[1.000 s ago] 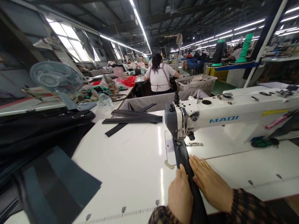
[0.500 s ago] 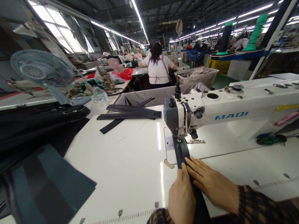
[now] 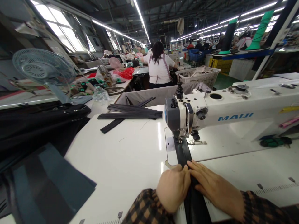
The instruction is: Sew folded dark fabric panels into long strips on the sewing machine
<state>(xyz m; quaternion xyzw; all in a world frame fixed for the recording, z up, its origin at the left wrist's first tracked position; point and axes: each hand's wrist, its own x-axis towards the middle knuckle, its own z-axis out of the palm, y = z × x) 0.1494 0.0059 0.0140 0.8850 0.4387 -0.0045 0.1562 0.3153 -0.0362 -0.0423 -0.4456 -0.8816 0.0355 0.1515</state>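
Note:
A long black fabric strip (image 3: 184,152) runs from the front edge of the table up under the presser foot (image 3: 179,140) of a white sewing machine (image 3: 235,107). My left hand (image 3: 173,186) grips the strip's left side, its fingers curled in and the thumb side toward the machine. Lying flat with its fingers stretched out, my right hand (image 3: 213,188) presses on the strip's right edge. The fingertips of both hands nearly meet on the strip, a short way in front of the needle area.
Several black strips (image 3: 130,115) lie crossed on the white table (image 3: 112,161). Dark fabric pieces (image 3: 51,180) hang at left, near a fan (image 3: 43,67). Ahead, a person (image 3: 160,67) sits with their back to me beside a white basket (image 3: 198,76) of cloth.
My left hand has turned from pointing forward to a curled grip, its wrist and sleeve swinging out to the left. My right hand stays flat on the strip.

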